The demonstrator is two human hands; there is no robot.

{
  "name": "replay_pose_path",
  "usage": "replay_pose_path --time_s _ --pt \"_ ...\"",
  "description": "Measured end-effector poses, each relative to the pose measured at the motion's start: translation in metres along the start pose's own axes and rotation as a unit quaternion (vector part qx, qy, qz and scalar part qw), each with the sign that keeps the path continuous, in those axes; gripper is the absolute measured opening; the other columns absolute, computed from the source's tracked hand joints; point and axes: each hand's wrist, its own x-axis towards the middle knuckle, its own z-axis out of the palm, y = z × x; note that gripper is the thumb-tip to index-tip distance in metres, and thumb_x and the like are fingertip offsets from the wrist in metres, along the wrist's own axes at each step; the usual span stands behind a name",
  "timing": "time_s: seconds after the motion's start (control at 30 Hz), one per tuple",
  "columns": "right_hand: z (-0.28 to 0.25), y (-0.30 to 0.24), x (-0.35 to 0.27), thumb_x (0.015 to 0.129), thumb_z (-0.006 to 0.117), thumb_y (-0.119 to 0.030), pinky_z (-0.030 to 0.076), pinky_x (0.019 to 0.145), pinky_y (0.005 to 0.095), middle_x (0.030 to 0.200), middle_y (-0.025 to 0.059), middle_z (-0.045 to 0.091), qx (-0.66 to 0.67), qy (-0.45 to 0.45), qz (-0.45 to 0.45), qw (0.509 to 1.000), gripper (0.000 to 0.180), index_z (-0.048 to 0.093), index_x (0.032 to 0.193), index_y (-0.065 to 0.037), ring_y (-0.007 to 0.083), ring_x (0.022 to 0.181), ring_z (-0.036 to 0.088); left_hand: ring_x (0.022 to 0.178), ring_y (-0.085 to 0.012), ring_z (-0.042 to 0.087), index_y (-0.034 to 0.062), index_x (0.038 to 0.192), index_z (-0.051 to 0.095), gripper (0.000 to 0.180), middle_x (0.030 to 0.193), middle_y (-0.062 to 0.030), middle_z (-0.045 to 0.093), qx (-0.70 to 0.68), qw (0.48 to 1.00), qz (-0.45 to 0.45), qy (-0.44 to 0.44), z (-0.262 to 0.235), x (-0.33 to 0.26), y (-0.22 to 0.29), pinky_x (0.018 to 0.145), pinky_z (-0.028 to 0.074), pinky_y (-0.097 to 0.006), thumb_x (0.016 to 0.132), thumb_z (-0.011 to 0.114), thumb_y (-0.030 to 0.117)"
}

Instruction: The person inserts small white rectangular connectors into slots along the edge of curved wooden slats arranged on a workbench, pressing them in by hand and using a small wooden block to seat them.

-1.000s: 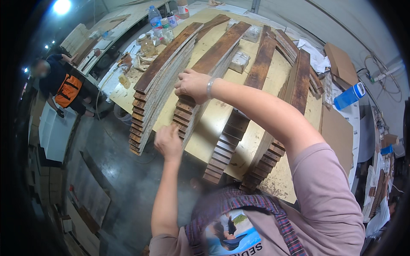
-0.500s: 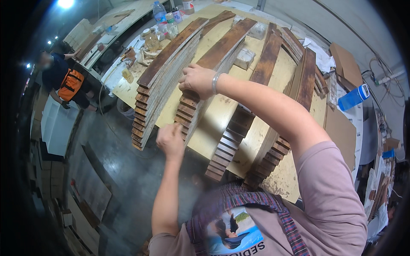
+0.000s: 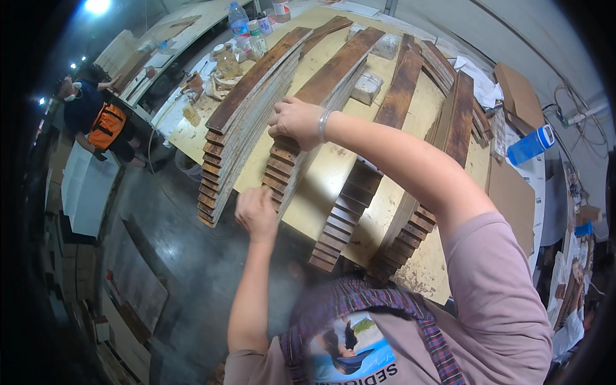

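On the tabletop (image 3: 316, 208), the second strip stack (image 3: 340, 67) from left lies under the curled right hand (image 3: 298, 122); the left hand (image 3: 258, 213) bunches at its stepped end, both grips unclear. Neither has visibly shifted, so handling seems paused.

I note a blue bottle (image 3: 530, 145) and cardboard sheet (image 3: 513, 205) at right. At left, I observe a person (image 3: 82, 114) with an orange bag (image 3: 106, 128).
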Motion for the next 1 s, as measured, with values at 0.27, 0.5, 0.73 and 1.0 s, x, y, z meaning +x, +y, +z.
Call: replay_pose_path --time_s 0.27,0.5,0.73,1.0 --pt "0.003 -0.002 -0.001 0.06 0.079 -0.014 0.042 0.101 0.042 0.101 0.0005 0.066 0.011 0.022 -0.007 1.0 0.038 0.07 0.097 -0.016 0.0281 0.107 0.057 0.077 -0.0323 0.061 0.0068 0.086 0.073 0.004 0.08 -0.0104 0.065 -0.013 0.999 -0.031 0.006 -0.006 0.021 -0.007 0.069 0.048 -0.044 0.083 0.071 0.008" --pt "0.0 -0.004 -0.001 0.06 0.081 -0.018 0.041 0.101 0.041 0.108 -0.0017 0.067 -0.018 -0.023 0.018 0.999 0.046 0.072 0.105 -0.019 0.0261 0.113 0.055 0.07 -0.0246 0.063 0.0028 0.088 0.071 0.006 0.081 -0.0096 0.067 -0.117 0.99 -0.073 -0.024 0.001 -0.015 0.021 0.066 0.05 -0.036 0.083 0.073 0.004" --pt "0.001 -0.003 -0.004 0.063 0.079 -0.015 0.043 0.099 0.042 0.101 0.0013 0.065 0.003 0.005 0.006 1.0 0.038 0.07 0.099 -0.015 0.0275 0.105 0.057 0.066 -0.0159 0.059 0.0 0.09 0.065 0.018 0.072 -0.0073 0.065 -0.104 0.945 -0.301 -0.075 0.003 0.007 -0.016 0.064 0.048 -0.034 0.087 0.077 0.013" --pt "-0.003 -0.005 -0.005 0.062 0.079 -0.014 0.043 0.099 0.0411 0.102 0.001 0.065 0.007 0.004 0.013 1.0 0.041 0.07 0.102 -0.015 0.0277 0.106 0.056 0.07 -0.0233 0.061 0.0031 0.097 0.067 0.017 0.081 -0.0088 0.065 -0.168 0.93 -0.313 -0.095 0.006 0.01 -0.033 0.069 0.049 -0.039 0.088 0.075 0.015"
